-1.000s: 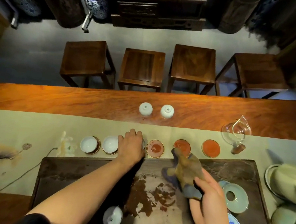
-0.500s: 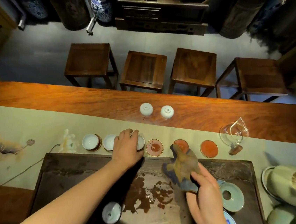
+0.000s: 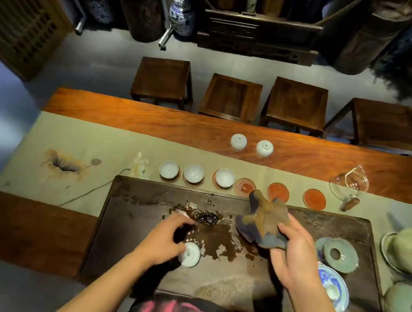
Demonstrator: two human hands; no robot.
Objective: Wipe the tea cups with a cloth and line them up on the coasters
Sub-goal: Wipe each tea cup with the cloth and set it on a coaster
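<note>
Three white tea cups (image 3: pixel 169 171) (image 3: pixel 193 175) (image 3: pixel 224 178) stand upright on coasters in a row behind the dark tea tray (image 3: pixel 144 200). To their right lie three empty red coasters (image 3: pixel 245 186) (image 3: pixel 278 192) (image 3: pixel 314 198). My left hand (image 3: pixel 165 238) curls round an upside-down white cup (image 3: pixel 191 255) on the tray. My right hand (image 3: pixel 291 253) grips a bunched brown and blue cloth (image 3: pixel 263 221) above the tray. Two more upside-down cups (image 3: pixel 238 142) (image 3: pixel 264 148) sit on the bare wood farther back.
A tea puddle (image 3: pixel 219 241) and a small dark figure (image 3: pixel 208 218) lie mid-tray. On the tray's right sit a celadon lid (image 3: pixel 340 254) and a blue-and-white dish (image 3: pixel 333 288). A glass pitcher (image 3: pixel 349 186) and celadon vessels (image 3: pixel 408 250) stand at the right. Stools (image 3: pixel 231 95) line the far side.
My left hand let go of the third cup on its coaster and came back to the upside-down cup on the tray. The right hand with the cloth stayed about where it was.
</note>
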